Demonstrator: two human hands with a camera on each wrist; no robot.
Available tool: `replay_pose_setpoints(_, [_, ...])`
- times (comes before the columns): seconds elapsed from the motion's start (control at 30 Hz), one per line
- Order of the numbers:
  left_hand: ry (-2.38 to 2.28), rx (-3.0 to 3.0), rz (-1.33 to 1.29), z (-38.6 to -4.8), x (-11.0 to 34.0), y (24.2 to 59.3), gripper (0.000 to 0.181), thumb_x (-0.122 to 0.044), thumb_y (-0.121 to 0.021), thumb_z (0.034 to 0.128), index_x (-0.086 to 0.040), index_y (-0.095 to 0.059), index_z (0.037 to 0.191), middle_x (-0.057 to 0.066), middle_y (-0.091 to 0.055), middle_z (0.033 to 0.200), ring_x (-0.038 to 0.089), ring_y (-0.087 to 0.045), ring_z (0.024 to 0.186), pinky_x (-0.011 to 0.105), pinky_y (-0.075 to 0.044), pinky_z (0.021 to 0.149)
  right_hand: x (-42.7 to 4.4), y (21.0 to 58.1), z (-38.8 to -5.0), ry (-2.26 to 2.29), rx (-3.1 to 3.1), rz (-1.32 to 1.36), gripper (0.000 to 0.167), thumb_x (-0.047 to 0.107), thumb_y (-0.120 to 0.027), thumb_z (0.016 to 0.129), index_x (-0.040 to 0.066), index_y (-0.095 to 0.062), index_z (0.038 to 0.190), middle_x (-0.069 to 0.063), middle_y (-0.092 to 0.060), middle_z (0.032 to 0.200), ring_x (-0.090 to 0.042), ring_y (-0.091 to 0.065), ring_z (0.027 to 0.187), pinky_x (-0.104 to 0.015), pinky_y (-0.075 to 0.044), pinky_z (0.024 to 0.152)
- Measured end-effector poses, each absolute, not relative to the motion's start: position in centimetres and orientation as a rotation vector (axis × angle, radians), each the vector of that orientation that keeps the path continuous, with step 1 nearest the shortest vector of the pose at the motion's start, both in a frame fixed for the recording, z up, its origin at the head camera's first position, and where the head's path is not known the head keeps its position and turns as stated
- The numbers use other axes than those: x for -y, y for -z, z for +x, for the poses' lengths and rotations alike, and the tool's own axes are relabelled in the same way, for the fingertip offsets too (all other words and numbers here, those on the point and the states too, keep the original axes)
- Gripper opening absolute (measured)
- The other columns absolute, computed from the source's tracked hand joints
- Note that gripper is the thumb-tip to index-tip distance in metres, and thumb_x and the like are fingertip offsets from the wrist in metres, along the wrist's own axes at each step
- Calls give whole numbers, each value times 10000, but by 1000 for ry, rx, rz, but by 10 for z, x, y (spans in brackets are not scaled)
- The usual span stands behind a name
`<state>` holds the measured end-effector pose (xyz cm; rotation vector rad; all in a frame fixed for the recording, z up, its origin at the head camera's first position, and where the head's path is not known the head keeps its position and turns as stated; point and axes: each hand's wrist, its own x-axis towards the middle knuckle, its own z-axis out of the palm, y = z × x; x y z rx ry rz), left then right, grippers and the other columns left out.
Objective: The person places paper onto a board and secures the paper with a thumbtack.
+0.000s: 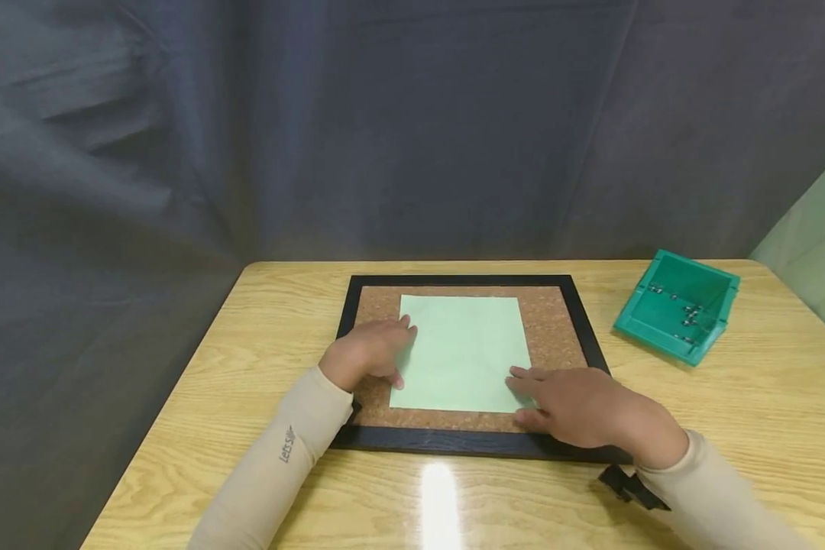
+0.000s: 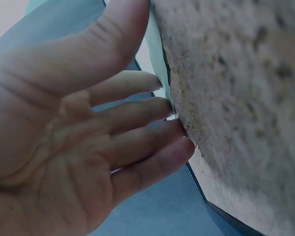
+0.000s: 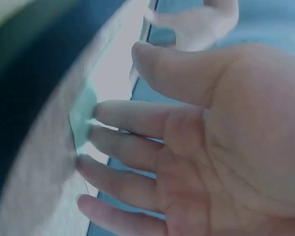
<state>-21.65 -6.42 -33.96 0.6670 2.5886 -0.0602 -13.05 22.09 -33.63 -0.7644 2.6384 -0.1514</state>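
A pale green square sheet [image 1: 462, 353] lies on a cork board [image 1: 553, 325] with a black frame [image 1: 454, 441]. At the sheet's left edge the left hand [image 1: 371, 351] rests with its fingers and thumb spread. The right hand [image 1: 577, 401] touches the sheet's lower right part with extended fingers. In the left wrist view the fingertips of the left hand [image 2: 103, 128] meet the sheet's edge [image 2: 157, 54] and the cork [image 2: 236, 93]. The right wrist view shows the right hand [image 3: 187, 142] with fingertips at the sheet [image 3: 83, 115].
A green tray [image 1: 642, 315] holding several small metallic pieces stands at the right back of the wooden table [image 1: 234, 367]. Dark cloth [image 1: 419, 130] hangs behind and to the left. A light green surface [image 1: 811, 237] is at the far right.
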Motion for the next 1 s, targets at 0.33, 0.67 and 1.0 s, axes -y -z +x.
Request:
replay_pose_setpoints(0.33, [88,-2607,681,-217,62,338,988,-341,-809,776,-106,-285,1579,106,-167,1672,296,-193,1547,417,-225,1255,-290,307,-160,243,-2756,-500,685,563,-424,1021,74,-445,1500,-246,-542,1435,-491,-541,1265,-610,-491,912])
replay_pose_setpoints(0.67, [119,-2607,688,-217,61,342,1005,-368,-806,765,-106,-281,1581,108,-169,1672,293,-202,1544,411,-231,1253,-350,311,-184,348,-3159,-328,339,145,-597,996,-42,-600,1278,-279,-694,1084,-458,-653,947,-562,-513,732])
replay_pose_setpoints(1.0, [130,-2612,688,-217,61,341,1013,-377,-799,761,-112,-271,1584,108,-157,1673,289,-197,1546,417,-240,1250,-370,327,-198,387,-3147,-166,418,113,-555,995,-114,-499,1341,-403,-552,1228,-558,-559,1058,-660,-475,802])
